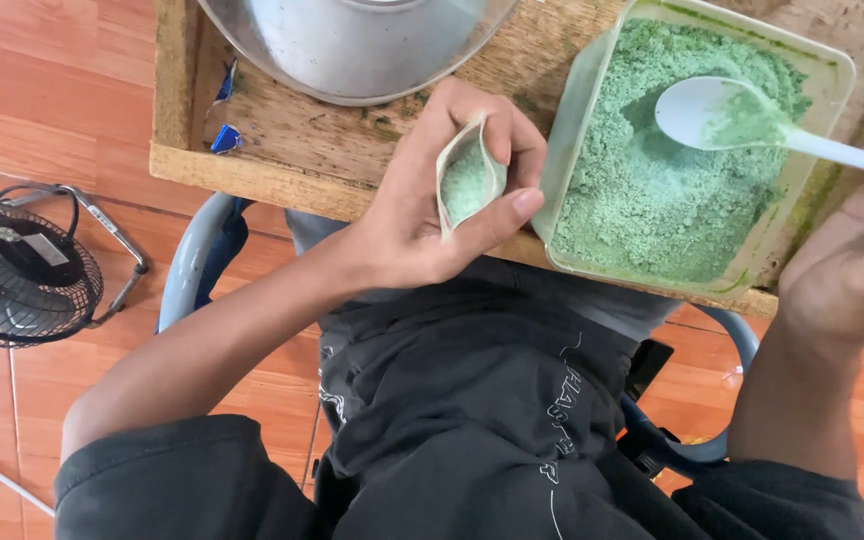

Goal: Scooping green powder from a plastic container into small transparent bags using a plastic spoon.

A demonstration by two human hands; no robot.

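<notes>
Small pouch [469,178] with green powder inside, pinched open in left hand [422,215], held over counter [282,150] edge just beside plastic tub [592,120] of green powder. Right hand [852,260] grips handle of white spoon [722,115], bowl loaded with powder above tub. Metal bowl [352,45] behind; fan [17,270] on floor.

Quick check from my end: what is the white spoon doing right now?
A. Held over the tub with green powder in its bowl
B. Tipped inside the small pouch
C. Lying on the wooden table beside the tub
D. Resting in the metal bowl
A: the right hand holds the white spoon by its handle above the plastic tub, green powder in its bowl, while the left hand holds the small pouch open beside it.
</notes>
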